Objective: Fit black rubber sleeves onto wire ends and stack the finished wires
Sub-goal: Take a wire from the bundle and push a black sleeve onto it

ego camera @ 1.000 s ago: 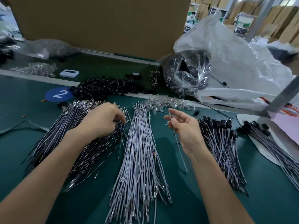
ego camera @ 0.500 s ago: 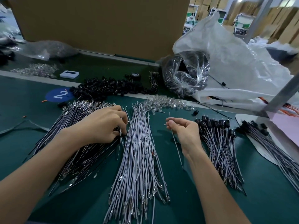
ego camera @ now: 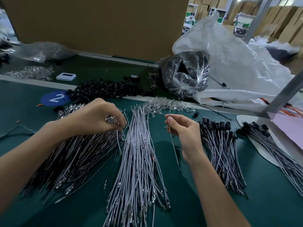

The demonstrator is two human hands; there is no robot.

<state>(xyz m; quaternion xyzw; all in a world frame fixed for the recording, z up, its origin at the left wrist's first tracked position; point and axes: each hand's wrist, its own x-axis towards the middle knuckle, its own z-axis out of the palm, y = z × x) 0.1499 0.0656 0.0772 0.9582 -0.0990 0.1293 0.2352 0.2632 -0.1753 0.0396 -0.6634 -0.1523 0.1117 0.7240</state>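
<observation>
One wire is up in the right hand; the left hand is in the pile.

The right hand (ego camera: 185,131) has its grip closed on a single wire (ego camera: 173,145), pinched near the top, probably to keep that end free for a sleeve. At 9 o'clock the left hand (ego camera: 98,118) curls its grip into the dark wire pile (ego camera: 73,153), pinching at the metal ends. The black rubber sleeves (ego camera: 106,90) lie at 11 o'clock and the finished wires (ego camera: 219,145) at 3 o'clock. The grey wire pile (ego camera: 139,153) lies between the hands.

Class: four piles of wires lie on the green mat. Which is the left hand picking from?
The dark pile farthest left: the left hand grips its metal-tipped ends. The right hand pinches one loose wire.
</observation>
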